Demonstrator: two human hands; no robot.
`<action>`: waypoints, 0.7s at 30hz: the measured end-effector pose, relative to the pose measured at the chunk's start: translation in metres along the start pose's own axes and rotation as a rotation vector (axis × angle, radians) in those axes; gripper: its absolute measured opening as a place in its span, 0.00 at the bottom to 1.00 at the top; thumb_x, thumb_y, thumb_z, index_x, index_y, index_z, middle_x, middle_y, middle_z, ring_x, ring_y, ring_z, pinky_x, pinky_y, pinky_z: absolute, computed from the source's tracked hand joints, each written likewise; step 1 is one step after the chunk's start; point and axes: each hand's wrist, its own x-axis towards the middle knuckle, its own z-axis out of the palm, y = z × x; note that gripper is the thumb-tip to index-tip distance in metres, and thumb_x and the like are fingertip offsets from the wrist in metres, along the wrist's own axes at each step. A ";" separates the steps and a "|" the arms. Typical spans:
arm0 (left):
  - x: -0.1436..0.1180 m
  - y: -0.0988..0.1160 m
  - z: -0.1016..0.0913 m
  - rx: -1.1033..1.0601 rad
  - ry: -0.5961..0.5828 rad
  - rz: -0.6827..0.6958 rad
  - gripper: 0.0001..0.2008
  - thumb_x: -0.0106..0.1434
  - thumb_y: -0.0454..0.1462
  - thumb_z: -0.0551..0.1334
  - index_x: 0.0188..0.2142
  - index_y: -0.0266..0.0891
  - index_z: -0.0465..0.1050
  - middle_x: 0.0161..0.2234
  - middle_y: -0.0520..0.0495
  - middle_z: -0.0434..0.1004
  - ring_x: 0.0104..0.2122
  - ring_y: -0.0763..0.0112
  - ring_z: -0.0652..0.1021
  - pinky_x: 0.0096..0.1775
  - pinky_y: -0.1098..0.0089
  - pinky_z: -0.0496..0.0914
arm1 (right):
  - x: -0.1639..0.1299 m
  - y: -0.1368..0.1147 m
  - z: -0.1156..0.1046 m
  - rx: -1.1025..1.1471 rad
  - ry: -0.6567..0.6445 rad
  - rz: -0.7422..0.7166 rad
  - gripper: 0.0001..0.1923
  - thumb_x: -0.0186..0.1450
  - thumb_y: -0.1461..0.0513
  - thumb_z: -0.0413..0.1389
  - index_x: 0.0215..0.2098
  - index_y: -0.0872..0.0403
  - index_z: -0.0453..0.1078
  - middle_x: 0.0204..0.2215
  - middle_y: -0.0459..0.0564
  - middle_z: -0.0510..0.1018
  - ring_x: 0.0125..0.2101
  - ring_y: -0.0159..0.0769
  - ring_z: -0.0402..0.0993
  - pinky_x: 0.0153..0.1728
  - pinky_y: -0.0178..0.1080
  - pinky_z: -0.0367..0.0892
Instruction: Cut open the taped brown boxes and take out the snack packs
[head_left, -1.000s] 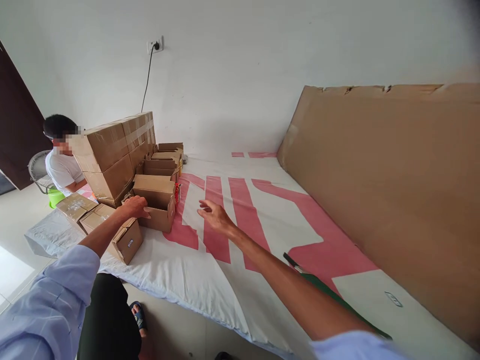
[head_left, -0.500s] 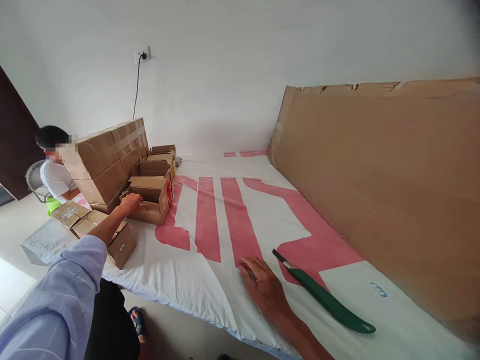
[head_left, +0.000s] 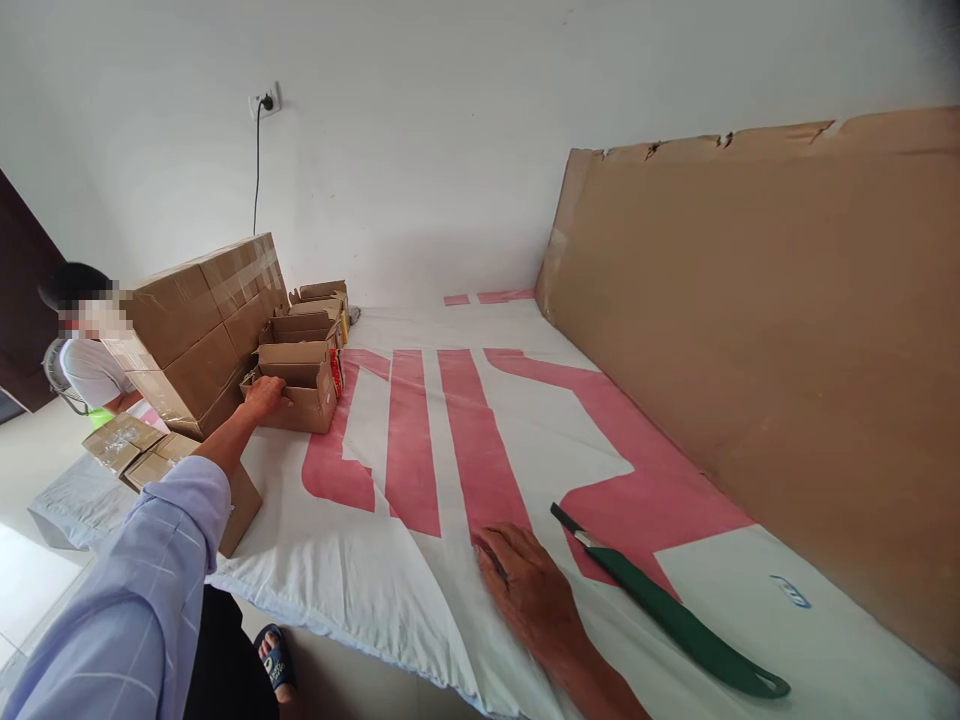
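My left hand (head_left: pixel 266 394) reaches far out and grips the near corner of a small open cardboard box (head_left: pixel 304 385) on the white and red sheet (head_left: pixel 420 470). My right hand (head_left: pixel 525 580) lies flat, palm down, on the sheet near the front edge. A green-handled cutter (head_left: pixel 667 620) lies just to the right of that hand, not touched.
Large taped cartons (head_left: pixel 199 320) are stacked behind the small box, with more open small boxes (head_left: pixel 319 310) beyond. Sealed small boxes (head_left: pixel 131 450) lie at the left edge. A big cardboard sheet (head_left: pixel 765 330) leans on the right. Another person (head_left: pixel 86 350) sits at far left.
My right hand has dropped from mid-air and now rests flat on the sheet beside the cutter. My left hand stays on the small box. The view has shifted slightly right.
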 end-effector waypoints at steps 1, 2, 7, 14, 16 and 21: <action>0.005 0.002 0.001 -0.005 0.005 -0.006 0.18 0.67 0.47 0.68 0.53 0.46 0.83 0.56 0.35 0.84 0.59 0.46 0.80 0.54 0.58 0.75 | 0.000 0.000 0.000 -0.004 0.006 -0.002 0.15 0.79 0.58 0.47 0.46 0.48 0.77 0.40 0.54 0.84 0.42 0.48 0.82 0.47 0.50 0.77; 0.011 0.003 0.002 -0.010 0.009 -0.012 0.18 0.67 0.47 0.68 0.53 0.46 0.83 0.56 0.36 0.84 0.60 0.46 0.80 0.54 0.58 0.75 | -0.001 0.000 0.000 -0.007 0.010 -0.003 0.15 0.79 0.58 0.47 0.46 0.48 0.76 0.41 0.54 0.84 0.42 0.47 0.82 0.47 0.50 0.77; 0.035 0.009 0.008 -0.046 0.033 -0.035 0.18 0.67 0.47 0.68 0.54 0.47 0.82 0.58 0.37 0.83 0.62 0.45 0.78 0.56 0.55 0.73 | -0.003 0.002 0.000 -0.013 0.009 0.001 0.13 0.79 0.58 0.48 0.48 0.49 0.76 0.42 0.54 0.84 0.43 0.46 0.81 0.46 0.48 0.76; 0.047 0.008 0.012 -0.079 0.064 -0.051 0.22 0.66 0.50 0.69 0.57 0.48 0.80 0.62 0.38 0.79 0.65 0.44 0.72 0.61 0.54 0.69 | -0.003 0.003 0.003 0.008 0.001 0.039 0.13 0.78 0.58 0.49 0.46 0.48 0.76 0.41 0.54 0.84 0.43 0.47 0.81 0.46 0.49 0.76; 0.044 0.008 0.011 -0.083 0.057 -0.049 0.24 0.66 0.49 0.69 0.59 0.47 0.78 0.64 0.37 0.77 0.66 0.43 0.71 0.61 0.53 0.69 | -0.002 0.002 0.003 0.007 0.008 0.035 0.13 0.78 0.58 0.49 0.45 0.48 0.76 0.41 0.54 0.84 0.42 0.47 0.81 0.45 0.49 0.77; 0.029 0.003 0.003 -0.093 0.040 -0.026 0.31 0.64 0.47 0.72 0.65 0.49 0.71 0.67 0.36 0.70 0.69 0.43 0.68 0.63 0.53 0.67 | 0.002 0.000 0.002 0.015 0.003 0.024 0.13 0.77 0.59 0.48 0.44 0.48 0.76 0.39 0.54 0.83 0.40 0.47 0.81 0.44 0.48 0.76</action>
